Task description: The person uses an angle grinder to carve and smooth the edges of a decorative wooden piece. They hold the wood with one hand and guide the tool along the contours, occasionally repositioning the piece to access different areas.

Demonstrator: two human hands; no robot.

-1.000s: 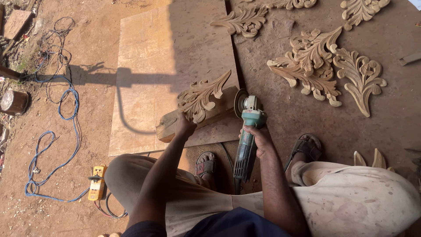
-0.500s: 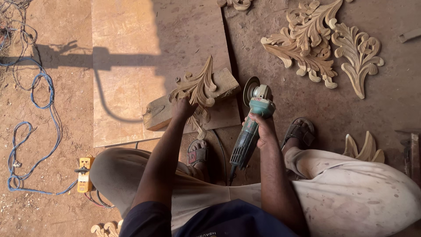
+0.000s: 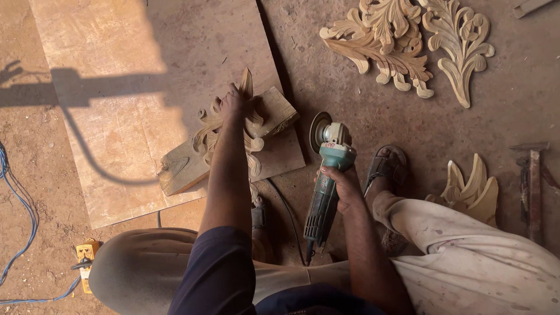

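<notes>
My left hand (image 3: pixel 232 105) presses down on a carved wooden leaf ornament (image 3: pixel 254 125) that lies across a rough wooden block (image 3: pixel 181 166). Both rest on a flat plywood board (image 3: pixel 140 70) on the ground. My right hand (image 3: pixel 343 186) grips the body of a teal angle grinder (image 3: pixel 325 175). Its disc (image 3: pixel 319 131) points away from me, just right of the block and apart from the carving. The grinder's black cord (image 3: pixel 286 213) trails back toward my legs.
Several finished carved leaf ornaments (image 3: pixel 408 46) lie on the dirt floor at top right, another (image 3: pixel 472 189) by my right knee. My sandalled foot (image 3: pixel 385 166) is beside the grinder. A hammer-like tool (image 3: pixel 534 186) lies at far right. A yellow plug socket (image 3: pixel 86 256) and blue cable (image 3: pixel 17 210) sit at left.
My left hand slid further up the carving and now reaches its far tip. The grinder stays in my right hand, to the right of the block.
</notes>
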